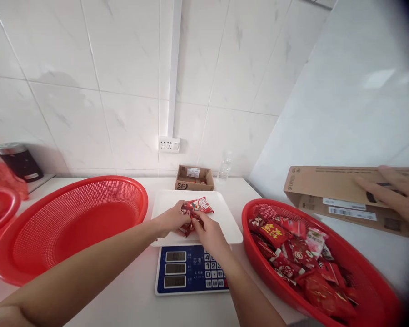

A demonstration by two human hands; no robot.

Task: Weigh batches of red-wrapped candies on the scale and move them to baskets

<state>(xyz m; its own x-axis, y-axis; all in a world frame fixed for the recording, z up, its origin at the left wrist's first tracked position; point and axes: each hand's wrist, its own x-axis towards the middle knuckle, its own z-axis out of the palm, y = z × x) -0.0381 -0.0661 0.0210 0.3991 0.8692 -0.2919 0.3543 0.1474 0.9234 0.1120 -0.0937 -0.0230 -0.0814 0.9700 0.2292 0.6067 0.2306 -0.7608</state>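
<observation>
Over the white weighing pan [225, 227] of a digital scale, my left hand [173, 219] and my right hand [211, 234] meet with fingers pinched. Between them is a small dark red snack packet [184, 230], gripped from both sides and partly covered by my fingers. Just behind my fingertips lies a red and white packet [203, 205] on the pan. The blue scale panel [192, 270] with its displays and keys sits below my wrists; the display digits are too faint to read.
A red basket [136, 190] stands left, another red basket [250, 205] full of packets right. Above the latter, another person's hand [395, 193] holds a tilted cardboard box [327, 179]. Behind the scale are a small open box [195, 184] and a clear bottle [225, 168].
</observation>
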